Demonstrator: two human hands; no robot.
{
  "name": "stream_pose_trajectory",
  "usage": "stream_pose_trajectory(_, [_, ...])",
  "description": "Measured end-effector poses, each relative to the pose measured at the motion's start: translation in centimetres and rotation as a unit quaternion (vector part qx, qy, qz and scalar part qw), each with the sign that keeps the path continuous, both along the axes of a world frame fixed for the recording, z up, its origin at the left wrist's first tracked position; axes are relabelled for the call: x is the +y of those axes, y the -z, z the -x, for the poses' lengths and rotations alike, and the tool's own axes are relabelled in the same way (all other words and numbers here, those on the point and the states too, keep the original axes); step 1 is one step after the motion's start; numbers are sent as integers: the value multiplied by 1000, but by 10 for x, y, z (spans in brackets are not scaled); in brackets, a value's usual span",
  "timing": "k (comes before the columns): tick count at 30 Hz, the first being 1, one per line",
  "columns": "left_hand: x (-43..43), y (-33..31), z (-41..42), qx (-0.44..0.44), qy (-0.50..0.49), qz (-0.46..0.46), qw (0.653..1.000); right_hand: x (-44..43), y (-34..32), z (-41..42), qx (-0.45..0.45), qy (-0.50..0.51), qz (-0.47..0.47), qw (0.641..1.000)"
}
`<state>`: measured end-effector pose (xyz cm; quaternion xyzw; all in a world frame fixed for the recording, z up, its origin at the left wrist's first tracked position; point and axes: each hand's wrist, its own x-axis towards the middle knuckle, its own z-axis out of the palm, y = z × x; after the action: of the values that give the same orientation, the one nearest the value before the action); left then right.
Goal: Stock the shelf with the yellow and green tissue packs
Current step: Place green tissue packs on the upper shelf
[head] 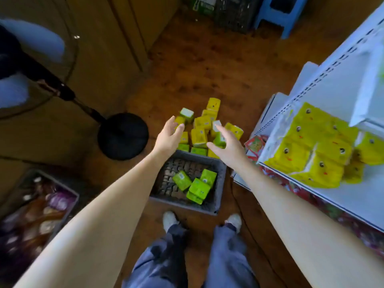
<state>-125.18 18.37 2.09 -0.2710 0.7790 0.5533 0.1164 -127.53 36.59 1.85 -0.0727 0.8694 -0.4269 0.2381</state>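
Several yellow and green tissue packs (pixel 200 134) lie in a loose pile on the wooden floor. My left hand (pixel 169 135) and my right hand (pixel 227 145) reach out above that pile, fingers spread, palms facing each other, holding nothing. A grey crate (pixel 220 196) just in front of my feet holds three green packs (pixel 197 185). On the white shelf (pixel 357 196) at the right stands a stack of yellow packs (pixel 311 150).
A standing fan with a round black base (pixel 123 136) is to the left of the pile. A crate of onions (pixel 39 204) sits at the lower left. A blue stool (pixel 280 15) and a dark crate (pixel 234 13) stand at the back. Red packets (pixel 255 145) fill the lower shelf.
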Motion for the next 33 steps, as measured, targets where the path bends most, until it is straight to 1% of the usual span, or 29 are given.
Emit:
stream_pose_trajectory(5, [-29, 143, -31, -109, 17, 24, 994, -21, 154, -41, -157, 38, -51, 985])
stream_pose_trajectory(8, [-31, 240, -53, -171, 49, 26, 984, -13, 250, -65, -223, 40, -96, 969])
stream_pose_trajectory(10, [-28, 301, -62, -201, 77, 29, 976, -7, 307, -73, -251, 41, -113, 961])
stream_pose_trajectory(13, [-18, 377, -62, -236, 104, 32, 966, -1, 381, -76, -292, 65, -112, 948])
stream_pose_trajectory(16, [0, 441, -56, -256, 116, 3, 960, -2, 445, -74, -311, 104, -90, 940])
stream_pose_trajectory(20, [29, 515, -64, -286, 140, -28, 948, -10, 520, -82, -329, 117, -84, 933])
stream_pose_trajectory(24, [46, 558, -76, -316, 175, -44, 931, -14, 565, -101, -352, 175, -85, 916])
stream_pose_trajectory(27, [47, 569, -78, -356, 187, -54, 914, -11, 567, -106, -369, 170, -86, 910])
stream_pose_trajectory(29, [45, 565, -76, -366, 164, -61, 914, -6, 561, -105, -364, 160, -77, 914])
stream_pose_trajectory(33, [40, 544, -76, -354, 93, -97, 925, -8, 540, -99, -341, 152, -77, 924])
